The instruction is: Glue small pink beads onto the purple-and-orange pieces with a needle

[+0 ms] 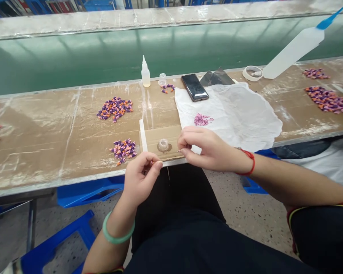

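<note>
Near the table's front edge, my left hand (141, 175) is closed in a pinch, with a small orange-red piece (152, 163) partly showing between thumb and fingers. My right hand (204, 148) pinches too, just right of a small clear pot (163, 144); a tiny pale speck shows at its fingertips, too small to name. The pot stands on a cardboard piece (171, 133) beside a white flat stick (143, 135). Left of the stick lies a pile of purple, pink and orange pieces (124, 149). Tiny pink pieces (202, 119) lie on a white cloth (246, 114) beyond my right hand.
Another pile of purple-orange pieces (114, 108) lies farther left. Along the back stand a small dropper bottle (145, 74), a phone (194, 87), a tape roll (252, 73) and a large bottle with blue nozzle (295, 51). Blue stools (60, 239) are below.
</note>
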The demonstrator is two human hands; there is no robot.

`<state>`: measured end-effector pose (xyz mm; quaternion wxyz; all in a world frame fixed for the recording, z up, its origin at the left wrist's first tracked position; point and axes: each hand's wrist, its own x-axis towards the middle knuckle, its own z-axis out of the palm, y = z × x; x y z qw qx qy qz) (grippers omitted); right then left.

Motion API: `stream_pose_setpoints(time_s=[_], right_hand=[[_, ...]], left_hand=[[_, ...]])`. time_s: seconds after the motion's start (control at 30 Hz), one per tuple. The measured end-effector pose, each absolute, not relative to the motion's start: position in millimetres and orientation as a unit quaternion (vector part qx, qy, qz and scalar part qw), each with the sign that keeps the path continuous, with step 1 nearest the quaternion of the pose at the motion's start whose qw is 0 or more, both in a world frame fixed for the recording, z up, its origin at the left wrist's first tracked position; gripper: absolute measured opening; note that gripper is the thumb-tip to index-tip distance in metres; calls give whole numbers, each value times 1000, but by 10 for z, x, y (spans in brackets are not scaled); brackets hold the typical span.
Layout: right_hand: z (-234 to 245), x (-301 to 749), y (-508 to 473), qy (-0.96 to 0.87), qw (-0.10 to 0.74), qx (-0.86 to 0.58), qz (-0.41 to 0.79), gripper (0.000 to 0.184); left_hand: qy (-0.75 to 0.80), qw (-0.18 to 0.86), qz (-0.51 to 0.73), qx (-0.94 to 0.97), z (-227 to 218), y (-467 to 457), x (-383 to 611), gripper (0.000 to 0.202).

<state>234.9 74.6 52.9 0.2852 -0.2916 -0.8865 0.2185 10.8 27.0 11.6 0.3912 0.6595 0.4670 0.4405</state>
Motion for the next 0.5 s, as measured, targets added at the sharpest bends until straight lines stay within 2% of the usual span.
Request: stream_pose_setpoints(time_s=[0.17, 0.3, 0.5], right_hand=[[444, 2216, 1172, -961, 105, -255, 26, 19], [421, 2082, 1349, -972, -51, -226, -33, 13], [478, 1949, 1385, -970, -127, -204, -45, 11]], left_hand=[[483, 472, 434, 597, -39, 291, 7, 19], [490, 523, 417, 559, -110, 304, -18, 11], [482, 584, 419, 502, -187, 291, -33, 12]])
